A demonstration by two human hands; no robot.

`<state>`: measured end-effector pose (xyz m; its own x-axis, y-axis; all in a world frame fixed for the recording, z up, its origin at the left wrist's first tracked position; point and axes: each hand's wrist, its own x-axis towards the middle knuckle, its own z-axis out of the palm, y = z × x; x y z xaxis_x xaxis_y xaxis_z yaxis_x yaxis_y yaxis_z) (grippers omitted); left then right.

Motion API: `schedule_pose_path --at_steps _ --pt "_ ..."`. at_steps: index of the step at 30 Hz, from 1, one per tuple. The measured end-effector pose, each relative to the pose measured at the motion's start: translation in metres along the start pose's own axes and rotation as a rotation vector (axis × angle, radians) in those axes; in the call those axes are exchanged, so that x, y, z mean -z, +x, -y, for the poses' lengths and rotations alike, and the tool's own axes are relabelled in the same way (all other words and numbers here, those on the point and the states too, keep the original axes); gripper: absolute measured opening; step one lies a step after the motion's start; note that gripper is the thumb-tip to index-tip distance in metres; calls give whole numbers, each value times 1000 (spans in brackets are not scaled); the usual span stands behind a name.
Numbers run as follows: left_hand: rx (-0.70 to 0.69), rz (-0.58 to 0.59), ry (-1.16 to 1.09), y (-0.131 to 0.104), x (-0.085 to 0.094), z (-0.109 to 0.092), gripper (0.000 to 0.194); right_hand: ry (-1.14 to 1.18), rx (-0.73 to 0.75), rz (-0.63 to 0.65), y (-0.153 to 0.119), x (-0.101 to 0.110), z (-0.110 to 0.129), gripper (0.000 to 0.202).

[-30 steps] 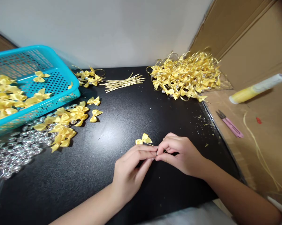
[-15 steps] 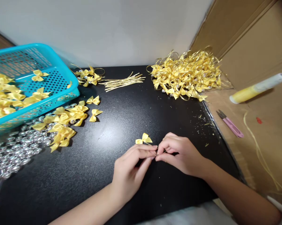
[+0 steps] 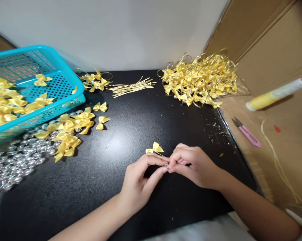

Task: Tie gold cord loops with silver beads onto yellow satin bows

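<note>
My left hand is closed in a pinch around a small silver bead. My right hand meets it from the right, thumb and forefinger pressed together against the same bead. Just beyond the left fingertips lies a yellow ribbon bow on the black table. A thin gold cord runs from that bow in under the left fingers. Fingers hide most of the cord, so I cannot tell how it meets the bead.
A blue basket of yellow bows stands at left, by loose silver beads and bows. Gold cord lengths lie at the back. A pile of corded bows fills the back right. Pink thread snips lie right.
My left fingertips have parted slightly, so more of the silver bead shows between both hands. The bow by the fingers has shifted a touch to the right.
</note>
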<state>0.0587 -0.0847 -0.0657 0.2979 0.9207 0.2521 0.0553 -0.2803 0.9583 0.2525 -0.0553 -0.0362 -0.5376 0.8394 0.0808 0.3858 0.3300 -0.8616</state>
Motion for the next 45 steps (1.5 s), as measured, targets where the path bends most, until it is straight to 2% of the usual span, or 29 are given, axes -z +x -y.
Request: schedule_pose_path --at_steps 3,8,12,25,36,40,45 --pt "2 8 -21 1 0 0 24 4 50 -13 0 0 1 15" --pt "3 -11 -58 2 -1 -1 23 18 19 -94 -3 -1 1 2" --pt "-19 1 -32 1 -3 -2 23 -51 154 -177 -3 -2 1 9" --pt "-22 -40 44 -1 -2 0 21 -210 254 -139 0 -3 -4 11" --pt "221 -4 -84 5 1 -4 6 -432 351 -112 -3 -5 -13 18" --pt "206 -12 -72 6 0 -5 5 -481 352 -120 -1 -6 -11 18" --pt "123 13 13 4 -1 -3 5 -484 336 -193 1 -11 -9 17"
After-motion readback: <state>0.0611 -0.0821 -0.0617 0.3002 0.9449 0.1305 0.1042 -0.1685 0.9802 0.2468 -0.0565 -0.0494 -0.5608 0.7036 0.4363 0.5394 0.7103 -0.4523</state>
